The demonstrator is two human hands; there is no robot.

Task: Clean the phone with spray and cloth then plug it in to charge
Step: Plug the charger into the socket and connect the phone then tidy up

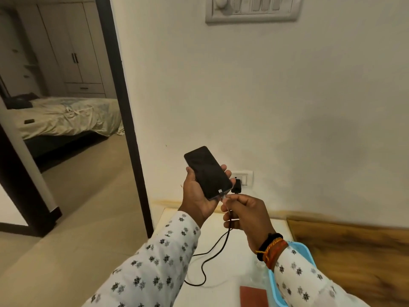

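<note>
Nearest us, bottom right: a light blue tray (278, 282) edge under the right sleeve, a reddish-brown flat item (254, 295) just left of it, both on the white tabletop (225, 262); can't tell what the red item is. Clear plastic thing btwn tray and wrist, too blurred to ID. The black cable (212, 251) loops across the tabletop and rises to our right hand (247, 216). Right hand is curled tight, thumb + forefinger pinching the cable just behind its connector, other fingers folded in; thread bands on the wrist. Connector tip sits at the bottom edge of the phone (207, 171), at the port; can't tell if it's fully seated. Our left hand (199, 191) cradles the phone from below, fingers wrapped round the right edge, thumb on the left edge, so a closed grip around the body. Phone is screen up, screen dark, tilted w/ top end pointing away + left, held above the table's far corner. Just behind the phone, a black adapter (236, 186) is in the white wall socket (244, 177). Higher on the wall, a switch panel (252, 9). Far left thru the doorway: a bed (66, 116), wardrobe (70, 45) behind.
</note>
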